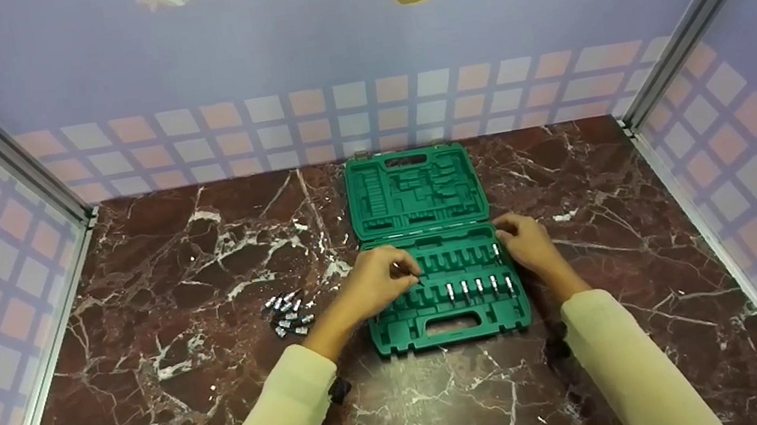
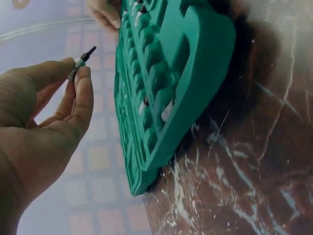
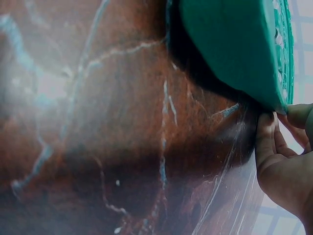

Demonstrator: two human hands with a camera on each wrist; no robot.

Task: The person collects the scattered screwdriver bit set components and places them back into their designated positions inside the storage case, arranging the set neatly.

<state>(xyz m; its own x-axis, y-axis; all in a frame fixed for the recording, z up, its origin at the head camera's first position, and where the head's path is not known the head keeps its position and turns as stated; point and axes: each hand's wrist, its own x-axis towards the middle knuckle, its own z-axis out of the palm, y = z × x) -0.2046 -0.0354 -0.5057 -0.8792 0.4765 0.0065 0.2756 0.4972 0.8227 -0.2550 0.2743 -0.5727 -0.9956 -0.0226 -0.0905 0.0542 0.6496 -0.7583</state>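
Note:
A bit socket (image 2: 79, 63) with a silver base and a dark narrow tip is pinched between the thumb and fingers of my left hand (image 1: 380, 280). That hand hovers over the left part of an open green socket case (image 1: 437, 340). My right hand (image 1: 526, 244) grips the case's right edge, thumb on top and fingers lower down, as the right wrist view shows. Several bit sockets (image 1: 480, 287) stand in the right half of the lower slot row. One more bit socket (image 1: 497, 253) sits at the right end of the upper row.
A loose pile of bit sockets (image 1: 290, 314) lies on the marbled brown table (image 1: 213, 413), left of the case. The case's lid (image 1: 413, 188) lies folded back toward the rear wall (image 1: 292, 51). Side walls stand at left and right.

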